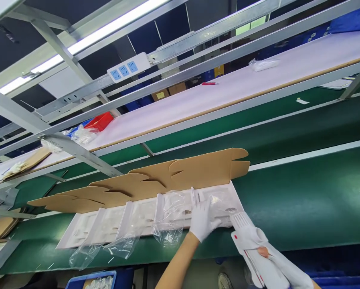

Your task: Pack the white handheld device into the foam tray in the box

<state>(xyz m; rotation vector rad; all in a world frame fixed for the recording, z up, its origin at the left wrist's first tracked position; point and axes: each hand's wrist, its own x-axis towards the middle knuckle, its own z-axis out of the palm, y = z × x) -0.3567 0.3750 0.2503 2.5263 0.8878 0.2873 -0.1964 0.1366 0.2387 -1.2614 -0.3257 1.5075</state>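
Note:
My left hand (pixel 201 220), in a white glove, reaches into the row of open cartons with fingers stretched and thumb apart. It rests at the rightmost carton (pixel 238 202), over clear plastic film (pixel 219 200). Through the film show white contents whose kind I cannot make out. At the lower right, my right hand (pixel 253 237), also gloved with one bare fingertip showing, is closed on a stack of white flat pieces (pixel 258 263) with red marks. More open cartons (pixel 88 245) with white insides stand side by side leftward, brown lids (pixel 210 166) raised behind.
Clear bags (pixel 121 245) hang over the cartons' front edge onto the green belt (pixel 303 200). Behind runs a white shelf (pixel 198 100) with a red bin (pixel 100 121) and a red pen (pixel 209 83). A blue crate (pixel 114 277) stands below. Metal rails carry a socket strip (pixel 128 67).

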